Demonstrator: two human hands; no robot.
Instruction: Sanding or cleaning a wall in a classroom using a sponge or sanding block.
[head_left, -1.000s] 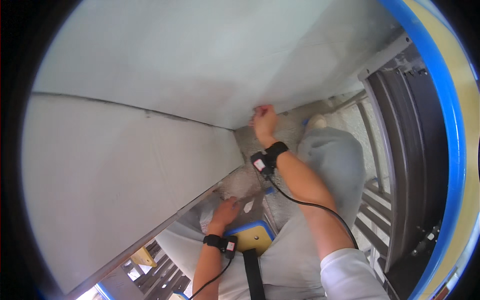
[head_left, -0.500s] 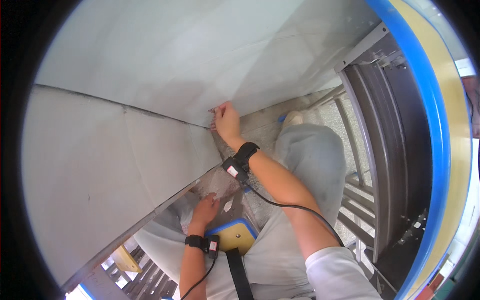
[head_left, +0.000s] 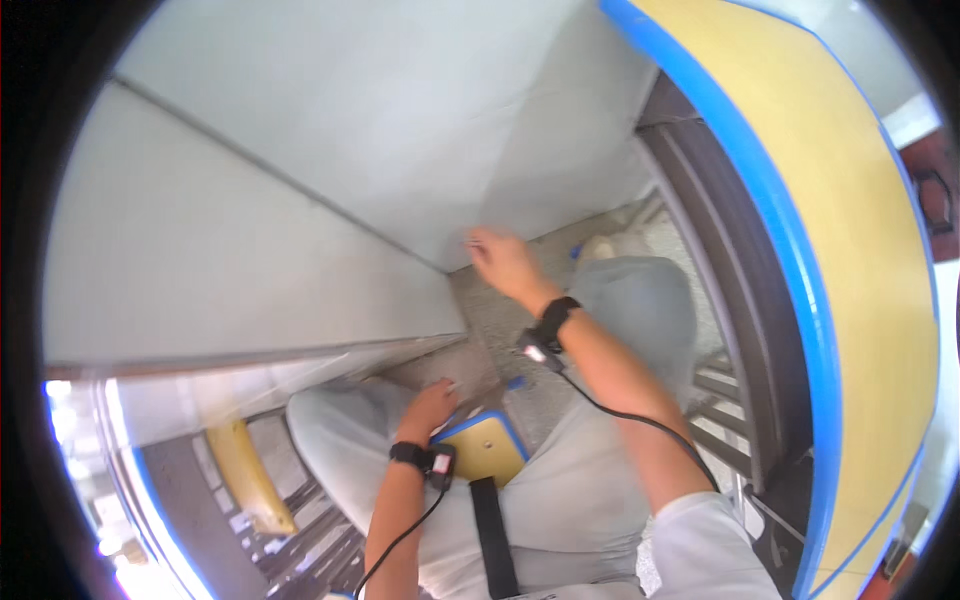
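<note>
- The right hand (head_left: 508,268) is at the middle of the frame, close to the grey wall (head_left: 400,130); its fingers are bent and blurred, so I cannot tell if they hold something.
- The left hand (head_left: 430,406) is lower, a little left of the middle, near the small yellow board (head_left: 482,450) with blue edge; its grip I cannot tell.
- A big yellow panel (head_left: 870,270) fills the right side of the frame.

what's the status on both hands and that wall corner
Right hand by the pale wall, near its corner, grip blurred. Left hand low, beside the yellow board, grip unclear. Nothing visible between right hand and wall.
</note>
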